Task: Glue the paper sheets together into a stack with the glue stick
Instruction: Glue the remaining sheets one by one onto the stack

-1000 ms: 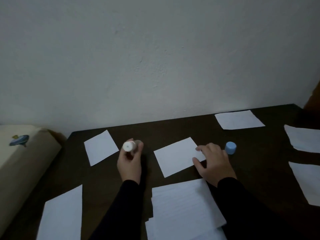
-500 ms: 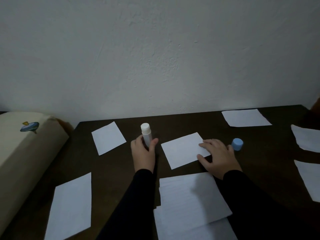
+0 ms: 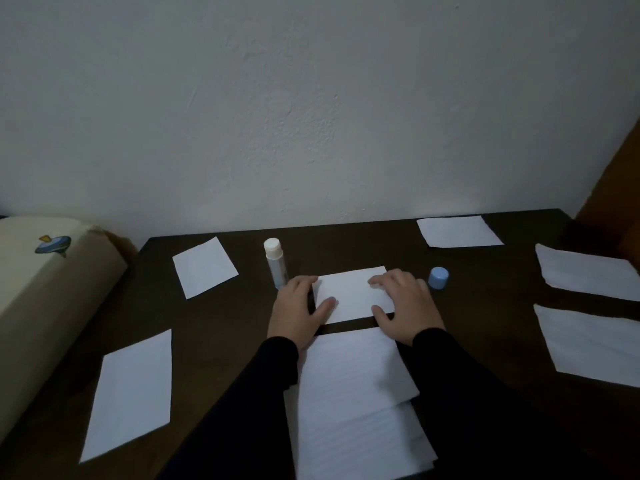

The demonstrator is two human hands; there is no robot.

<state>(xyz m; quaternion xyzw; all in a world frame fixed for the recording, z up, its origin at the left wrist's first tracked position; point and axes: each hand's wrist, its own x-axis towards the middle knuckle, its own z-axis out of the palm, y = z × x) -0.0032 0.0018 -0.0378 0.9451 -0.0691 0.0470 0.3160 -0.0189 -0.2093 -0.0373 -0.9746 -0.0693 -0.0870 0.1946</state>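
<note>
Far to the left of both hands: a white rectangular paper sheet [image 3: 131, 393] near the table edge, and a smaller white sheet [image 3: 205, 267] further back. Just behind the left hand [image 3: 296, 311]: an uncapped white plastic glue stick [image 3: 276, 261], upright on the dark wooden table [image 3: 242, 327], free of any grip. Left hand flat, fingers straight, thumb resting on the left edge of a small white paper rectangle [image 3: 353, 294]. Right hand [image 3: 405, 308] likewise flat, fingers spread on that sheet's right edge. Beside it to the right: a round blue plastic cap [image 3: 438, 277]. Further right, three more white sheets [image 3: 588, 341]. Nearer than both hands: a stack of lined white paper sheets [image 3: 353, 403].

Probably squaring or lifting the small sheet. Best done with light, even pressure on both edges, corners aligned before pressing onto the stack, smoothing from centre outward.
</note>
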